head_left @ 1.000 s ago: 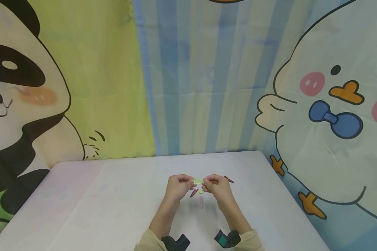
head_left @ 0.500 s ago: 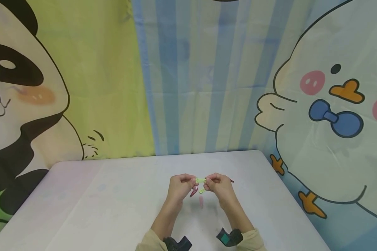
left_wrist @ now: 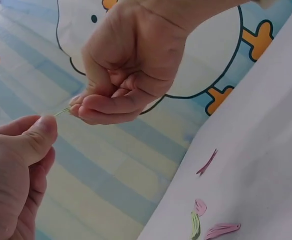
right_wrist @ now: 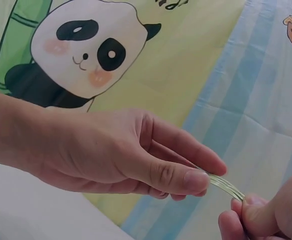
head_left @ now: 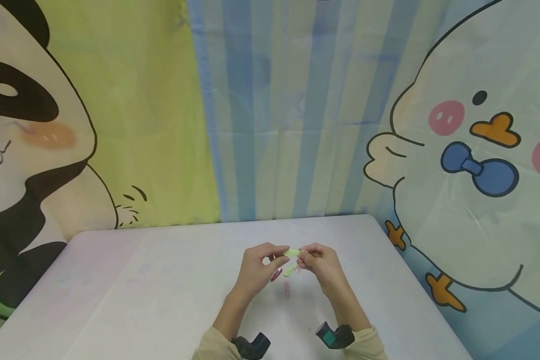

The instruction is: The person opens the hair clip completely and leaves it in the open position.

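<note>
A light green snap hair clip (head_left: 292, 253) is held above the table between both hands. My left hand (head_left: 262, 264) pinches one end between thumb and fingers, as the right wrist view shows, where the clip (right_wrist: 226, 185) looks bent in a curve. My right hand (head_left: 321, 266) grips the other end with thumb and curled fingers, which cover that end. Below them on the table lie a red-pink clip (head_left: 276, 274), another green clip (head_left: 290, 271) and a pale pink clip (head_left: 287, 289). In the left wrist view, a dark red clip (left_wrist: 207, 162) lies apart from a small pink clip (left_wrist: 200, 207).
The white table (head_left: 139, 290) stretches out on all sides of the hands. Behind it hangs a printed curtain (head_left: 274, 125) with a panda and a white bird. Dark wrist cameras sit at both cuffs, such as the camera (head_left: 335, 336) on the right.
Both hands have risen a little and shifted right with the green hair clip. The left thumb and index finger have spread apart behind their tips. The dark red clip beyond the right hand has become hidden.
</note>
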Demonstrator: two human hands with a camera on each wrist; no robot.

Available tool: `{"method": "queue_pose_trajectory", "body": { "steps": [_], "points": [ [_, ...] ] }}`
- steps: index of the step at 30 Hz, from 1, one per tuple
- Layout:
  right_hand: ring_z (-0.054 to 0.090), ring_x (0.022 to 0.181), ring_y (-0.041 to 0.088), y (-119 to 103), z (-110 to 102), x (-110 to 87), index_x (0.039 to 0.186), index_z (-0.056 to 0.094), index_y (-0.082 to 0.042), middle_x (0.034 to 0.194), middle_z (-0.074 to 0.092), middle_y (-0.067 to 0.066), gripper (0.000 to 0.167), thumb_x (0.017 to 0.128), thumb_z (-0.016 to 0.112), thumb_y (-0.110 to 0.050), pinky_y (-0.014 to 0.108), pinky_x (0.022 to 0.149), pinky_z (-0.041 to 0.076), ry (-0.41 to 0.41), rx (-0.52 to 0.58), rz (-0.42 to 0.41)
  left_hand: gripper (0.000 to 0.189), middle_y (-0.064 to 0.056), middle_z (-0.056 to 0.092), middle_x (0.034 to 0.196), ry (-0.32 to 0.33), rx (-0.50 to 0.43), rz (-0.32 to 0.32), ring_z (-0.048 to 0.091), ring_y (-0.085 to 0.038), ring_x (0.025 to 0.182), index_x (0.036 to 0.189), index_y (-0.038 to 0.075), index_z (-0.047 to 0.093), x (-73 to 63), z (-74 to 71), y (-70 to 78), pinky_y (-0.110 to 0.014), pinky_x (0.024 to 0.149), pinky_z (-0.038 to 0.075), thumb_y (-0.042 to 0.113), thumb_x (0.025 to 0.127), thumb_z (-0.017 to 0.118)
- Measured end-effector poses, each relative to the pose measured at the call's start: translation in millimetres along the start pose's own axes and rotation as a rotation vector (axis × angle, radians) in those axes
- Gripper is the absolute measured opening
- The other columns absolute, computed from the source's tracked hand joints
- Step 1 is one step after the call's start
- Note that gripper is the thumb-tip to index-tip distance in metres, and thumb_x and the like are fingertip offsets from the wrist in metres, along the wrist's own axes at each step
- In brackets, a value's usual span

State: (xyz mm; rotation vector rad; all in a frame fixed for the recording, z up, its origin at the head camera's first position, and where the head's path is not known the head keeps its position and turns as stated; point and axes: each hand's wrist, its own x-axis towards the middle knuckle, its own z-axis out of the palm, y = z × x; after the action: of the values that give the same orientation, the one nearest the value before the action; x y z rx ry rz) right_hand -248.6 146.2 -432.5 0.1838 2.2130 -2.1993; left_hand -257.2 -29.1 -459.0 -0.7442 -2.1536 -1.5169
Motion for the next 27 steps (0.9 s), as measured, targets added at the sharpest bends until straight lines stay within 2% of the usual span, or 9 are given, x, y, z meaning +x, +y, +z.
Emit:
{"method": "queue_pose_trajectory", "body": {
  "steps": [4, 7, 12, 19, 24, 27],
  "points": [
    [0.063, 0.07, 0.012, 0, -1, -0.5, 0.096, 0.061, 0.008, 0.079, 0.063, 0.008, 0.009, 0.091, 0.058, 0.001, 0.021, 0.068, 0.055, -0.045, 0.002, -0.008, 0.017, 0.004, 0.07, 0.077, 0.036, 0.028, 0.079, 0.057, -0.003, 0.068, 0.097, 0.01, 0.075, 0.2, 0.6, -2.0, -0.02, 0.063, 0.05, 0.013, 0.08, 0.076],
    [0.064, 0.073, 0.012, 0, -4, -0.6, 0.098, 0.061, 0.007, 0.084, 0.064, 0.01, 0.012, 0.091, 0.06, -0.002, 0.021, 0.071, 0.055, -0.092, -0.018, -0.019, 0.017, 0.003, 0.072, 0.079, 0.063, 0.039, 0.088, 0.058, -0.002, 0.067, 0.095, 0.01, 0.076, -0.1, 1.4, -4.2, -0.02, 0.06, 0.049, 0.013, 0.079, 0.077],
    [0.066, 0.079, 0.015, 0, -10, 0.4, 0.103, 0.063, 0.005, 0.095, 0.065, 0.018, 0.021, 0.09, 0.064, -0.011, 0.022, 0.076, 0.055, -0.148, -0.059, -0.036, 0.016, 0.002, 0.074, 0.081, 0.08, 0.041, 0.066, 0.059, -0.002, 0.066, 0.094, 0.011, 0.077, -0.2, 2.2, -6.2, -0.021, 0.056, 0.049, 0.014, 0.078, 0.077],
    [0.067, 0.085, 0.016, 0, -16, 3.0, 0.11, 0.063, 0.004, 0.106, 0.064, 0.021, 0.034, 0.088, 0.066, -0.022, 0.023, 0.082, 0.053, -0.195, -0.107, -0.03, 0.016, 0.001, 0.074, 0.082, 0.079, 0.024, 0.036, 0.061, -0.002, 0.066, 0.093, 0.011, 0.077, -0.2, 3.4, -5.9, -0.025, 0.055, 0.051, 0.015, 0.078, 0.077],
    [0.066, 0.093, 0.017, 0, -22, 3.1, 0.115, 0.064, -0.003, 0.11, 0.066, 0.015, 0.033, 0.088, 0.067, -0.022, 0.03, 0.091, 0.051, -0.243, -0.204, -0.077, 0.016, 0.003, 0.074, 0.081, 0.095, -0.007, -0.005, 0.057, -0.003, 0.064, 0.093, 0.012, 0.077, -0.2, 2.3, -5.0, -0.028, 0.053, 0.049, 0.018, 0.078, 0.077],
    [0.066, 0.092, 0.018, -1, -22, 1.9, 0.113, 0.065, -0.005, 0.107, 0.067, 0.012, 0.03, 0.087, 0.069, -0.019, 0.033, 0.092, 0.051, -0.233, -0.241, -0.12, 0.017, 0.003, 0.074, 0.082, 0.093, -0.029, -0.032, 0.055, -0.004, 0.064, 0.094, 0.012, 0.077, -0.1, 1.8, -5.6, -0.027, 0.053, 0.047, 0.02, 0.079, 0.076]
  ]
}}
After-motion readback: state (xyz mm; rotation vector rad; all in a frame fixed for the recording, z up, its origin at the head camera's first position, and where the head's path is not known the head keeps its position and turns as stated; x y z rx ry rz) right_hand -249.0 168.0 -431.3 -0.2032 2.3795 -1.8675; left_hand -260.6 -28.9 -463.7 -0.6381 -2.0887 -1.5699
